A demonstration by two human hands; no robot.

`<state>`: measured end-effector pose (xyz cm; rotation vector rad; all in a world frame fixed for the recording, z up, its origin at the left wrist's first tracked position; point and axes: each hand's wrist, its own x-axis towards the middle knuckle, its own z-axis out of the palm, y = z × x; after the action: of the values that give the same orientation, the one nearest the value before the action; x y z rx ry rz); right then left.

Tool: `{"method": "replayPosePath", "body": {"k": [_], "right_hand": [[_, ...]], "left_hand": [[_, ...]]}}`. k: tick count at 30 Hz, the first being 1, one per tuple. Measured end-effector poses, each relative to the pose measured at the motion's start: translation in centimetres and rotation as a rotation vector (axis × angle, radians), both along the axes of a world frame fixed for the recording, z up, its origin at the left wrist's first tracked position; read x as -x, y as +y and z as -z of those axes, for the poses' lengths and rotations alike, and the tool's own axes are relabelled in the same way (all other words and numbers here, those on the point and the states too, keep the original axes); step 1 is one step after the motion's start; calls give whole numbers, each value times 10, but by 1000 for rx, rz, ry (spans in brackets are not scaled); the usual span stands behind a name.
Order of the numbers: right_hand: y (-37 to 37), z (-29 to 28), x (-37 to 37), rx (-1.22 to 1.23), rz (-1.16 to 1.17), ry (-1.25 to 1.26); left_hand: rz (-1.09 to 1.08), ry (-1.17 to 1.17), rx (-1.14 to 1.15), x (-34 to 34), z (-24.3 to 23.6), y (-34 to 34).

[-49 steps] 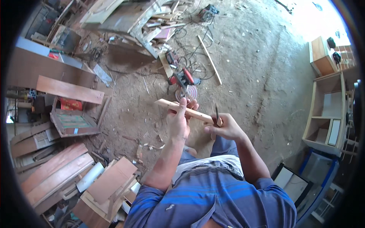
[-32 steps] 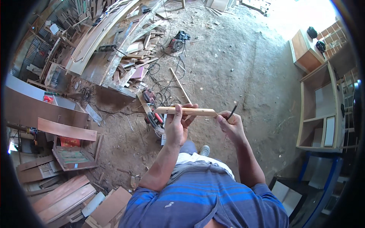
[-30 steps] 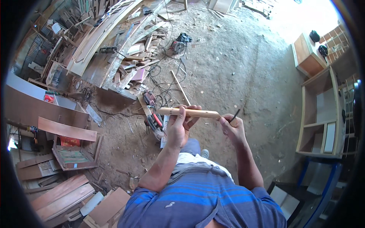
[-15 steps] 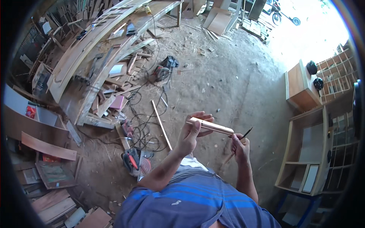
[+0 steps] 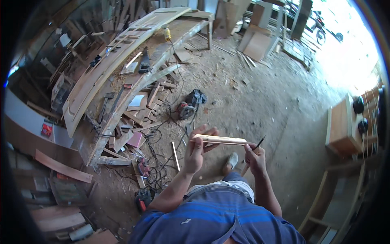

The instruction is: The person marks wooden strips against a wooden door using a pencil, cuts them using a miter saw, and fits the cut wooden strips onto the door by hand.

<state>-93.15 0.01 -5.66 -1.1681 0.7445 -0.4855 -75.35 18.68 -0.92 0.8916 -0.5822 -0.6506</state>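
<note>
A short, pale wooden bar (image 5: 222, 140) lies level in front of my chest. My left hand (image 5: 196, 157) grips its left end, thumb on the near side and fingers spread behind it. At the other end, the fingers of my right hand (image 5: 256, 160) are closed round a dark pencil (image 5: 261, 142), its tip pointing up to the right. This hand also touches the bar's right end. Below the right fist a thin light strip (image 5: 245, 169) sticks out; whether it is part of the pencil or a separate stick I cannot tell.
To the left stands a long workbench (image 5: 118, 107) bearing wooden frames, a handsaw (image 5: 144, 61) and a hammer (image 5: 106, 97). Offcuts, tangled cables (image 5: 160, 162) and a circular power tool (image 5: 186, 110) lie on the dirt floor. A wooden cabinet (image 5: 343, 126) stands at the right.
The whole view has shifted, with bench and floor tools now further right and lower. A shoe has come into sight below my hands. The bar is now more level, still between both hands.
</note>
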Motion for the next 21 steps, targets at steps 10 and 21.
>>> {"method": "replayPosePath", "body": {"k": [10,21], "right_hand": [[-191,-45,-265,286,-248,-17],[-329,-25,-529,476,-436,92]], "left_hand": [[-768,35,-95,-175,5,-120],[-789,317,130,-433,60,-246]]}}
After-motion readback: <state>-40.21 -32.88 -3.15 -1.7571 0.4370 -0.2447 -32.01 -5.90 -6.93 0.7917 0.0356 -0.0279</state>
